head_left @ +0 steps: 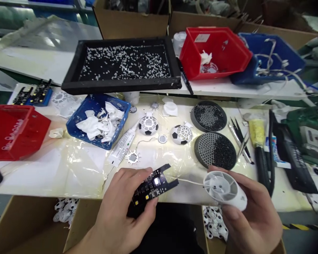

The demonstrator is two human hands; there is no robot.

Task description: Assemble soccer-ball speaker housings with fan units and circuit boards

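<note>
My left hand (127, 204) is closed around a black circuit board (155, 183) with yellow chips and one lit white LED. My right hand (254, 211) grips a white round plastic housing (225, 190), its spoked open end facing up. A thin white cable (190, 181) runs between the board and the housing. On the table beyond lie two football-patterned half shells (148, 126), a small round disc (162, 139) and a white toothed ring (133, 157) with a wire. A white glue tube (124, 144) lies beside the blue bin (113, 141).
A black tray (122, 86) of white bits sits on the shelf with a red bin (217, 53) and a blue bin (270, 56). Two round dishes (215, 150), tweezers (240, 139) and a brush (258, 141) lie right. Cardboard boxes (39, 222) stand below the table edge.
</note>
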